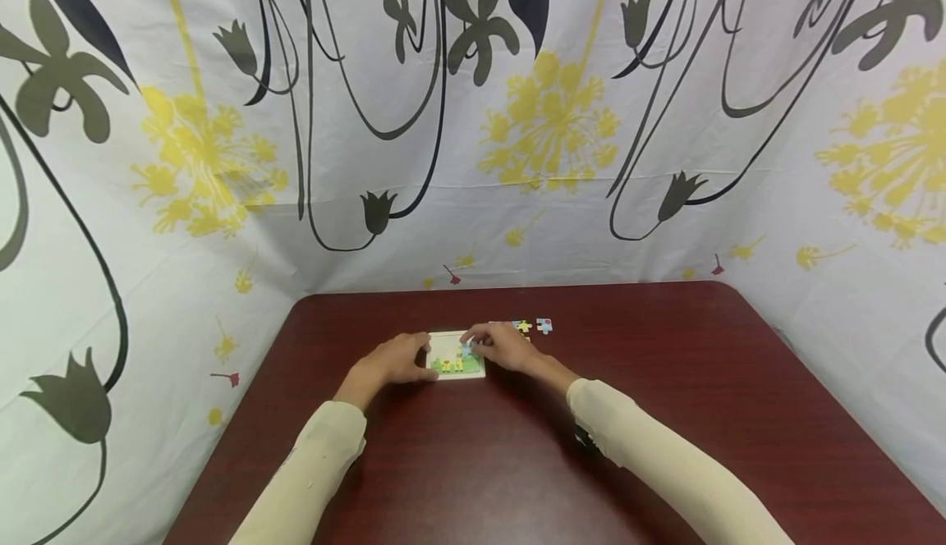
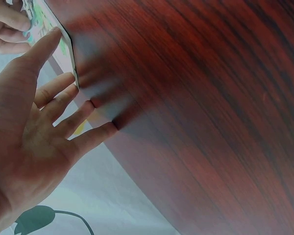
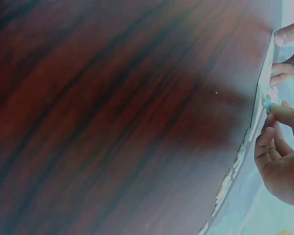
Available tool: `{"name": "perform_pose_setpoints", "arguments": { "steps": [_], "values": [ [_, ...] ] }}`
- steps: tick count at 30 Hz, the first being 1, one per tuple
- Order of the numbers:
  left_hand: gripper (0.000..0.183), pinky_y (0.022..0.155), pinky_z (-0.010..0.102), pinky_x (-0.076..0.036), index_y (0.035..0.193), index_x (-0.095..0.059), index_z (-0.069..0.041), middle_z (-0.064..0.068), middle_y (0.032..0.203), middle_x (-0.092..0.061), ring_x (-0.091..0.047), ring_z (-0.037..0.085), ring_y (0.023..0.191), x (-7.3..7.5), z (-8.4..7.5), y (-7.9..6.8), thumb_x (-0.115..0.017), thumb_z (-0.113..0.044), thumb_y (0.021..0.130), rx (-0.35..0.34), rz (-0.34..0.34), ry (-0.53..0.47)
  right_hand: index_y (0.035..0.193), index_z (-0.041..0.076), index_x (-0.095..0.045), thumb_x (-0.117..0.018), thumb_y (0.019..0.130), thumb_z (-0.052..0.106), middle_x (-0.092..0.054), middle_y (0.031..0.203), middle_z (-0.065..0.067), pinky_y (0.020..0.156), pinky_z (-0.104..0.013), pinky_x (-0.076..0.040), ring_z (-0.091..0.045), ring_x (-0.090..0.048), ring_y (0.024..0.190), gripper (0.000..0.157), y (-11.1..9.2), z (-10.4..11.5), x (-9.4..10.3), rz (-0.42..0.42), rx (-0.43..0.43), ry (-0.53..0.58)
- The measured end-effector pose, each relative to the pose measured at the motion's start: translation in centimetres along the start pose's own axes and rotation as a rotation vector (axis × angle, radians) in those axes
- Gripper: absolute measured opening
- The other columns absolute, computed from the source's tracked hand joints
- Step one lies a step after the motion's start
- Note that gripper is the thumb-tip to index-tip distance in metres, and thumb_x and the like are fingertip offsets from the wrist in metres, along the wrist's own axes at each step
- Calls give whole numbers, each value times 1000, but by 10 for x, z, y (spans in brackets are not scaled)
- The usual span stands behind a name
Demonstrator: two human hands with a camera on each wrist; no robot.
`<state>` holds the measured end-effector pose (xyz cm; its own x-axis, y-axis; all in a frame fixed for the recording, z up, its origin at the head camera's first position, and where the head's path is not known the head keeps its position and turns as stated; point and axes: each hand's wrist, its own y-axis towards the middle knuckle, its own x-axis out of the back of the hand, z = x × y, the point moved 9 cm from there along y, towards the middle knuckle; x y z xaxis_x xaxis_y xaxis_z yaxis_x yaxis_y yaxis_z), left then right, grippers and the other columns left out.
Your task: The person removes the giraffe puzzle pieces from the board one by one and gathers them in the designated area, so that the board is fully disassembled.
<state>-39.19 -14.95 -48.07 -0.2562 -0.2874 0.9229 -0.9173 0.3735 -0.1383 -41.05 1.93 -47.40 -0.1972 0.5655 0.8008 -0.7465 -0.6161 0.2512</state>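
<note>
A white-framed jigsaw puzzle board (image 1: 456,377) lies on the table, its lower part filled with green and yellow picture pieces. At its left side is my left hand (image 1: 402,359), the thumb at the near corner and the fingers stretched along the edge. In the left wrist view the fingers of this left hand (image 2: 44,132) look fairly straight, with some tips on the tabletop. Over the right part of the board, my right hand (image 1: 506,345) pinches a light blue puzzle piece (image 3: 268,104) between thumb and index finger. The piece's underside is hidden.
Loose puzzle pieces (image 1: 544,326) lie behind and to the right of the board, some of them hidden by the right hand. The dark red wooden table (image 1: 473,463) reaches back to a flower-printed cloth (image 1: 473,225) hanging on several sides.
</note>
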Motion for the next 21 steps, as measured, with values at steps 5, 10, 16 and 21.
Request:
{"name": "perform_pose_setpoints", "arguments": {
  "steps": [5, 10, 16, 21],
  "values": [
    [60, 102, 49, -49, 135, -61, -12, 4, 126, -66, -59, 23, 116, 0, -2, 1, -84, -42, 88, -8, 1, 0, 120, 7, -76, -69, 100, 5, -77, 108, -10, 80, -33, -59, -24, -74, 95, 21, -1, 3, 6, -21, 23, 64],
    [63, 103, 49, -48, 138, -60, -12, 3, 128, -66, -60, 24, 120, 0, -2, 1, -83, -43, 89, -15, 1, 4, 119, 7, -76, -71, 98, 5, -77, 105, -10, 77, -30, -58, -21, -73, 90, 22, -1, 4, 6, -24, 12, 65],
    [61, 102, 49, -49, 136, -61, -12, 3, 128, -66, -60, 24, 118, -1, -2, 1, -83, -42, 89, -18, 3, -4, 119, 9, -75, -81, 90, 6, -74, 104, -8, 76, -30, -56, -15, -70, 84, 29, -3, 3, -1, -17, 8, 0],
    [60, 102, 49, -49, 135, -61, -12, 4, 126, -66, -60, 23, 116, 0, -2, 0, -84, -42, 88, -15, -2, -6, 120, 10, -74, -81, 91, 7, -73, 106, -7, 76, -30, -55, -15, -70, 85, 30, -5, 3, -3, -24, 2, -13]
  ]
}}
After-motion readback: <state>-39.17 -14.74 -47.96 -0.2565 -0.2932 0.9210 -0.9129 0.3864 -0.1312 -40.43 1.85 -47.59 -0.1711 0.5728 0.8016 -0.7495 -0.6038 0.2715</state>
